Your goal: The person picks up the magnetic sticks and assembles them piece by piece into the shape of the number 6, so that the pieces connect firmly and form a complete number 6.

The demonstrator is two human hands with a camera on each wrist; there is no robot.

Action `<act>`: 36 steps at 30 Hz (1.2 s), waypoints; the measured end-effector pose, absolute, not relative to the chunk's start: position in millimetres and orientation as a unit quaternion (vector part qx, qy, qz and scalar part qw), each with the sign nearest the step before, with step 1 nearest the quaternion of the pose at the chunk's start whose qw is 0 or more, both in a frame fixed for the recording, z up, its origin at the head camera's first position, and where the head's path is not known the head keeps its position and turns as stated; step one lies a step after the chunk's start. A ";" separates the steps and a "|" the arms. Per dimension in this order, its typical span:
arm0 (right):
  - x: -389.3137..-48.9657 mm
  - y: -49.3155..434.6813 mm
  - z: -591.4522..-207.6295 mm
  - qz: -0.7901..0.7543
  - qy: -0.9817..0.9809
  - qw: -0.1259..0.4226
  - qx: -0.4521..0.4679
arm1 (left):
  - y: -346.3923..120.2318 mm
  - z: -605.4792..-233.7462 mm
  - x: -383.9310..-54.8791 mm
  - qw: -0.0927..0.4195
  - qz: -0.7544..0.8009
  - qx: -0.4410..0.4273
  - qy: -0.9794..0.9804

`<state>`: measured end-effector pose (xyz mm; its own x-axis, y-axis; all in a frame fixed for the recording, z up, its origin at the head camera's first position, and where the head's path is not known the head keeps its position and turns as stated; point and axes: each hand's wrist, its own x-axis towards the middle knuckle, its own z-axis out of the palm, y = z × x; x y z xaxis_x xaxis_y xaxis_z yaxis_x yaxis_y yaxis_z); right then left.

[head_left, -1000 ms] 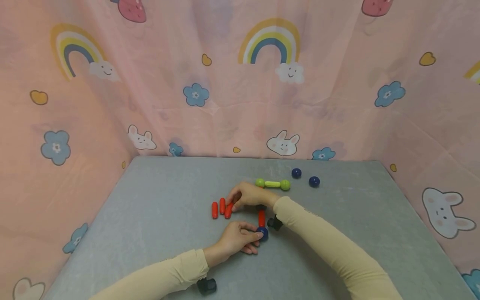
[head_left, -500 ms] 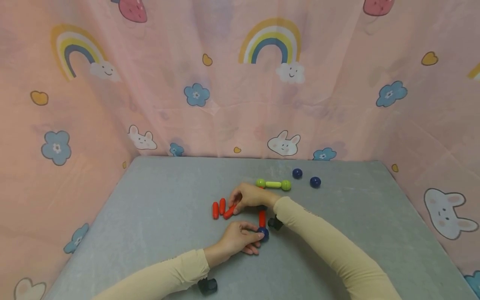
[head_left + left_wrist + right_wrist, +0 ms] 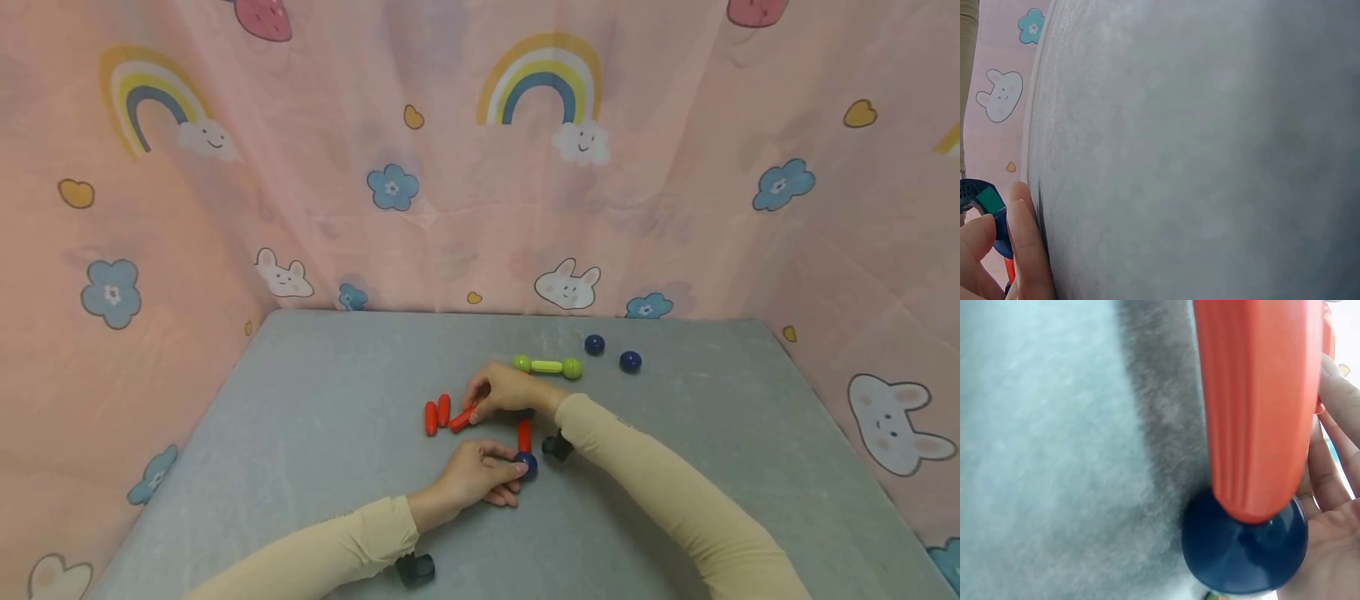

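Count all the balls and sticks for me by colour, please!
Red sticks: 5, counting one that just peeks out behind the right hand
Blue balls: 4, one showing best in the right wrist view
Green balls: 2
Green stick: 1
Total: 12

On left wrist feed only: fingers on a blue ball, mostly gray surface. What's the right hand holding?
Observer: Head view shows the right hand pinching a red rod.
Operator: Anything lying beside that?
Observer: Yes, two more red rods, just to its left.
Operator: And farther out, on the right?
Observer: Two dark blue balls, to the right of a green dumbbell-shaped piece.
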<state>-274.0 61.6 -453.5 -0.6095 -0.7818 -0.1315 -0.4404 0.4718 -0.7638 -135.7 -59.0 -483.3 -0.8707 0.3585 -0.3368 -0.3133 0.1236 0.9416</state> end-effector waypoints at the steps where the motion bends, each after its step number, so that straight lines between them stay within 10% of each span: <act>1: -274.0 62.5 -453.2 -0.358 0.823 0.238 -0.371 | -59.0 -483.8 -135.8 0.254 0.662 0.015 0.705; 36: -258.2 141.3 -438.9 -0.422 0.860 0.136 -0.253 | -58.5 -487.6 -137.8 0.254 0.652 0.012 0.715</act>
